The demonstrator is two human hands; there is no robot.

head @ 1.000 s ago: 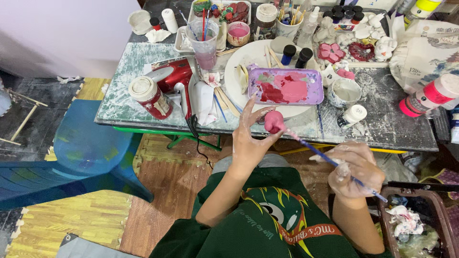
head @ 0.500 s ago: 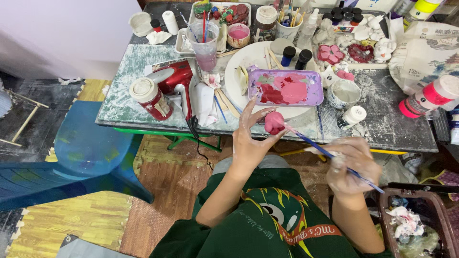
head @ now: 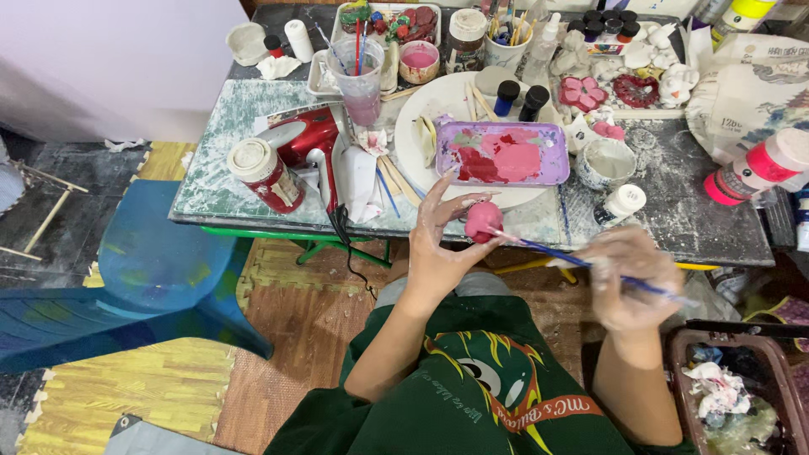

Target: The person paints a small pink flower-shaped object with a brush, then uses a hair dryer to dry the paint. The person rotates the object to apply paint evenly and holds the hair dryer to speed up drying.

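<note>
Now the left hand (head: 438, 244) holds a small pink rounded piece (head: 482, 221) pinched between thumb and fingertips, the other fingers spread open above it. It sits in the air just in front of the counter (head: 674, 202) edge, below the purple palette tray (head: 503, 154). The right hand (head: 628, 282) is closed around a blue-handled brush (head: 573, 257), and the brush tip touches the lower right side of the pink piece.

Change from a second ago: the right hand has shifted up and slightly left, and it is motion-blurred now, so a stroke is under way. The brush shaft lies flatter than before. The left hand and the pink piece have hardly moved. Likely this means painting of the piece goes on, mid-stroke, with the piece held steady as the work surface. Brush bristle colour cannot be told from the blur, probably pink or red from the tray.

Around: the tray holds pink and red paint and rests on a white plate (head: 438, 109). A red-labelled jar (head: 263, 173) stands at the counter's left, a white cup (head: 605, 162) just right of the tray. A blue plastic chair (head: 143, 278) stands to the left on the floor.
</note>
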